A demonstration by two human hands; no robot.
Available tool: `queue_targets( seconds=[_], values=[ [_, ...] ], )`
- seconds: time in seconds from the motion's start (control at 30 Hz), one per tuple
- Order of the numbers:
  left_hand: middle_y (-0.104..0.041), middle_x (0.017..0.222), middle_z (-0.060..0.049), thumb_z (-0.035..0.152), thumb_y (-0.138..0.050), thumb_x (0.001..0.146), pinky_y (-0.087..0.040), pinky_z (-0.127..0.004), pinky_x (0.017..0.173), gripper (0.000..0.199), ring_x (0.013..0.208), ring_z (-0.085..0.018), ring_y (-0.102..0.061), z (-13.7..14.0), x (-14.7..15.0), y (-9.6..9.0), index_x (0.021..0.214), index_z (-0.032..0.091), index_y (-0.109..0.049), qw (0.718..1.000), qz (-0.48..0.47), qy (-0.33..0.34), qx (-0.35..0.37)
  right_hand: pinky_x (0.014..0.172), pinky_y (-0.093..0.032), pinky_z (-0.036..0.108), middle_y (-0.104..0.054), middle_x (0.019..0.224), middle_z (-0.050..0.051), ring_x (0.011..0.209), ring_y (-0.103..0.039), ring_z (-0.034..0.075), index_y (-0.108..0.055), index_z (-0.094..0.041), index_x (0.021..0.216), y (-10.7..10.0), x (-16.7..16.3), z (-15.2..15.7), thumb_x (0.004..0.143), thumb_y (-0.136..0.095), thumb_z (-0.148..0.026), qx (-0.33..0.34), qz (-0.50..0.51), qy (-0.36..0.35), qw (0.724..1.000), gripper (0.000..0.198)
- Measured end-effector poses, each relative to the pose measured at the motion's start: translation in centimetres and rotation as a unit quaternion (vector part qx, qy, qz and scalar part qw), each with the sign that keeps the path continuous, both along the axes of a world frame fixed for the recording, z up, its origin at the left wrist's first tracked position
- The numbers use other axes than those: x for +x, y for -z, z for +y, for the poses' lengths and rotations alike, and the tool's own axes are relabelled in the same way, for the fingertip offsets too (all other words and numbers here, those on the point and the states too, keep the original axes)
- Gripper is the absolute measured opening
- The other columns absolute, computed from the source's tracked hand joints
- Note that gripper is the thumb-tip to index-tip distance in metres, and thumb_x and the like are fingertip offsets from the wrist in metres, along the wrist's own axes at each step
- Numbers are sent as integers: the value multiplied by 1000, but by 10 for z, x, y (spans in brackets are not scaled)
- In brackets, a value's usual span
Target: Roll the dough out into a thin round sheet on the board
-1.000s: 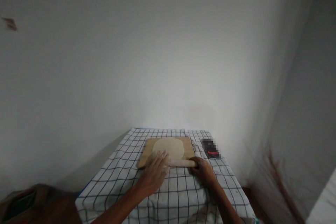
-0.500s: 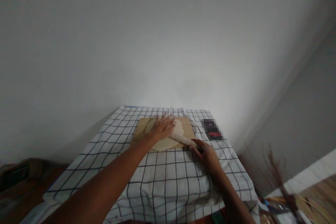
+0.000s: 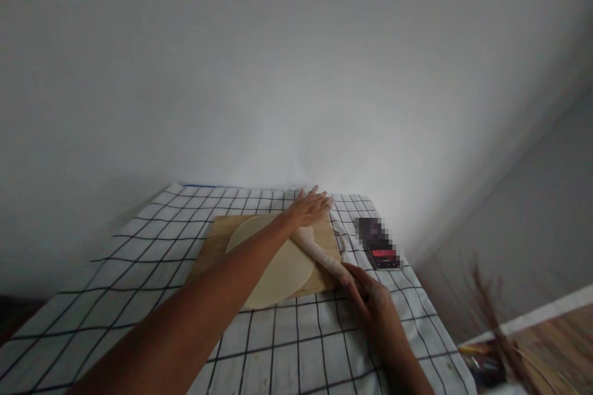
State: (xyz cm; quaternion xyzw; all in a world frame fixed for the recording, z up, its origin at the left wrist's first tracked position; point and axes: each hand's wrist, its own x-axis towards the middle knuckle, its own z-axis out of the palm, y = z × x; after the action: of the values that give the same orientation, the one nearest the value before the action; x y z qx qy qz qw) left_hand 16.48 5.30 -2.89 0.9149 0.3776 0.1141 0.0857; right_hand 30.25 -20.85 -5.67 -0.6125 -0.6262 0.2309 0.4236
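Further forward now, the left hand (image 3: pixel 309 208) presses flat-fingered on one rolling pin (image 3: pixel 319 252); right hand (image 3: pixel 370 296) grips its end over one dough round (image 3: pixel 273 265).

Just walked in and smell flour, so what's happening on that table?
A person is working a rolling pin over a flat round of dough on a wooden board. The left hand presses flat on the pin's far end, the right hand on its near end. The board sits on a checked cloth, beside a dark blurred item.
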Motion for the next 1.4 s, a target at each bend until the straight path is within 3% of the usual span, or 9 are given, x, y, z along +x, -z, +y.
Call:
queue_targets(
  seconds=[0.3, 0.53, 0.7, 0.8, 0.87, 1.03, 1.13, 1.27, 1.4],
  values=[
    [-42, 162, -8, 51, -15, 106, -13, -66, 122, 61, 157, -34, -17, 10, 14, 5, 151, 26, -48, 999, -26, 23, 24, 83, -56, 31, -76, 107, 8, 97, -71, 24, -70, -21, 122, -5, -3, 2, 103, -51, -48, 27, 18, 3, 999, 38],
    [-40, 163, -7, 54, -20, 104, -18, -66, 120, 60, 156, -35, -20, -5, -11, 7, 151, 29, -48, 999, -6, 27, 41, 85, -53, 28, -76, 104, 4, 95, -71, 20, -71, -23, 122, -8, -4, 0, 103, -53, -45, 34, -16, -14, 999, 34],
    [-37, 165, -5, 38, -29, 104, -20, -66, 120, 50, 155, -37, -21, -16, -46, 24, 150, 31, -50, 996, 25, 30, 74, 84, -52, 27, -76, 105, 3, 96, -70, 20, -72, -26, 120, -8, -6, -3, 103, -53, -48, 38, -47, -32, 998, 34],
    [-40, 163, -4, 29, -35, 102, -20, -61, 123, 47, 155, -34, -24, -35, -81, 37, 141, 31, -61, 987, 45, 73, 136, 82, -51, 26, -76, 104, 2, 94, -70, 19, -73, -28, 120, -7, -6, -4, 101, -56, -49, 36, -62, -36, 997, 33],
    [-43, 161, -3, 30, -35, 100, -22, -57, 124, 49, 153, -31, -31, -57, -104, 43, 143, 32, -59, 983, 28, 78, 166, 80, -51, 26, -76, 103, 1, 92, -71, 19, -73, -28, 120, -5, -5, -5, 99, -61, -48, 34, -70, -42, 996, 31],
    [-50, 155, -1, 32, -39, 95, -33, -54, 122, 56, 144, -29, -47, -123, -141, 47, 150, 37, -50, 973, -26, 14, 228, 80, -50, 24, -75, 104, -1, 92, -70, 18, -72, -31, 122, -6, -3, -6, 92, -72, -43, 43, -85, -77, 992, 32],
    [-53, 152, 1, 36, -47, 92, -40, -54, 117, 64, 138, -30, -54, -150, -148, 45, 155, 42, -35, 967, -51, -23, 247, 76, -49, 24, -73, 103, 0, 90, -69, 18, -71, -31, 124, -8, -4, -8, 93, -72, -41, 53, -106, -98, 988, 33],
    [-54, 150, 6, 41, -45, 94, -46, -58, 112, 73, 133, -31, -59, -169, -159, 41, 157, 47, -10, 967, -42, -19, 249, 80, -50, 24, -72, 104, 1, 91, -69, 18, -69, -31, 128, -9, -14, -6, 96, -66, -49, 76, -120, -141, 980, 37],
    [-54, 150, 6, 39, -42, 93, -41, -68, 111, 71, 135, -34, -57, -173, -165, 36, 156, 51, -10, 961, -36, -50, 271, 81, -50, 25, -73, 106, 2, 94, -69, 19, -68, -28, 127, -7, -29, 7, 97, -63, -54, 84, -150, -157, 972, 40]
  ],
)
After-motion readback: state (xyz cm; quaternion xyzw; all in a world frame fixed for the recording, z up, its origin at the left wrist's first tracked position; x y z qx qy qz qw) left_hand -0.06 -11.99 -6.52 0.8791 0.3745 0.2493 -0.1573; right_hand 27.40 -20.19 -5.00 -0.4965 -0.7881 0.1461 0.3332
